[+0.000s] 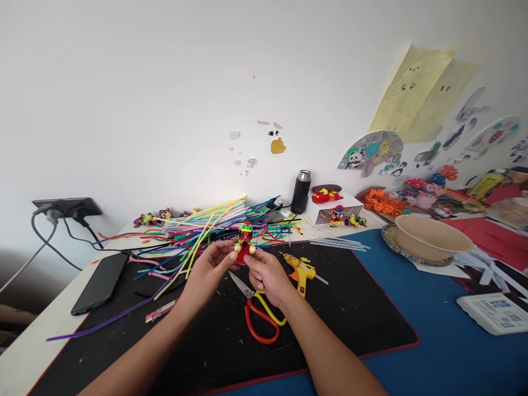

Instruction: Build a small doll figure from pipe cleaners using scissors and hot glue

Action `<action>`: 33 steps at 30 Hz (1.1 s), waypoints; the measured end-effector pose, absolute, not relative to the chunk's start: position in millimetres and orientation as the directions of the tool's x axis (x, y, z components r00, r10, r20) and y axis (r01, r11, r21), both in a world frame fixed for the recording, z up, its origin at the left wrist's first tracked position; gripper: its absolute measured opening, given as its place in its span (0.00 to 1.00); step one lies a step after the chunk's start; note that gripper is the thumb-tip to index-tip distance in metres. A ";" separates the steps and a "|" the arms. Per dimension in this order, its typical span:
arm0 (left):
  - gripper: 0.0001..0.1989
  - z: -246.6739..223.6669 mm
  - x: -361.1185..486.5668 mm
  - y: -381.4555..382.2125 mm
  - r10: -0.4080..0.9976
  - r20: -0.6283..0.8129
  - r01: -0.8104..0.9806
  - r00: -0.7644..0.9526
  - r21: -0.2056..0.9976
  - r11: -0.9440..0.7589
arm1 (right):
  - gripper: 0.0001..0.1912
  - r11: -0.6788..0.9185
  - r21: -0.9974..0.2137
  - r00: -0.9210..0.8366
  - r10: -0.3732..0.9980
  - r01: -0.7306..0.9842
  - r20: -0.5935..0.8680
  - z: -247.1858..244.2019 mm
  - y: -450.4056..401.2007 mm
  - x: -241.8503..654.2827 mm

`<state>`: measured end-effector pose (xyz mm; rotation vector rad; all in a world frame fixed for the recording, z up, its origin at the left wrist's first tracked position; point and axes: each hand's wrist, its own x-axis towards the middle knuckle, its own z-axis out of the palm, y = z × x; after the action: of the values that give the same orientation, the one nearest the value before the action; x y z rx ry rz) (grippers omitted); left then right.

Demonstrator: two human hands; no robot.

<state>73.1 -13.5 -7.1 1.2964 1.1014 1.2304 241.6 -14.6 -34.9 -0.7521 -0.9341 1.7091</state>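
Note:
A small figure [246, 239] of bent pipe cleaners, in green, yellow, black and red with pale yellow round ends, is held upright above the black mat [198, 352]. My left hand [212, 268] grips its left side between thumb and fingers. On the right side, my right hand [267, 274] pinches its red lower part, the other fingers curled. Beneath my right hand lie scissors [264, 327] with one red and one yellow handle, their blades pointing up and left. A yellow glue gun [302, 273] rests just to the right of them.
Loose pipe cleaners [206, 223] are heaped behind the hands. A phone [101, 283] lies at left. Behind stand a black bottle [301, 192] and a white box [334, 208] with more figures. At right are a beige bowl [433, 237] and a white pack [495, 313].

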 end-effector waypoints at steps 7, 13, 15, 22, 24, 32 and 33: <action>0.33 -1.6 73.0 -14.0 0.993 0.095 0.073 0.065 0.992 -0.100 | 0.23 -0.184 -0.883 -0.283 0.957 -0.433 -0.060 -35.2 -14.7 240.8; 0.31 1.2 73.6 -15.6 0.993 0.099 0.122 0.065 0.987 -0.106 | 0.24 -0.185 -0.890 -0.280 0.958 -0.417 -0.068 -35.4 -14.6 240.6; 0.31 0.6 73.1 -15.7 0.992 0.103 0.149 0.068 0.982 -0.113 | 0.24 -0.185 -0.893 -0.282 0.957 -0.410 -0.068 -36.0 -14.5 240.5; 0.31 -0.4 72.3 -16.1 0.994 0.097 0.207 0.052 0.973 -0.106 | 0.25 -0.184 -0.894 -0.291 0.954 -0.408 -0.064 -35.9 -14.2 240.1; 0.32 1.5 73.5 -16.8 0.994 0.097 0.201 0.041 0.974 -0.103 | 0.24 -0.180 -0.898 -0.291 0.955 -0.402 -0.061 -35.3 -14.5 240.3; 0.31 3.5 75.6 -18.3 0.992 0.130 0.209 0.001 0.970 -0.127 | 0.24 -0.171 -0.912 -0.301 0.952 -0.373 -0.056 -35.1 -14.8 240.1; 0.31 2.5 75.1 -18.1 0.992 0.127 0.207 0.001 0.970 -0.124 | 0.24 -0.171 -0.914 -0.303 0.951 -0.368 -0.056 -35.2 -14.7 240.0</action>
<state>75.1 -18.1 2.5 1.4528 1.3089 1.2064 240.0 -14.7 -35.2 -0.8326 -1.0414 1.6697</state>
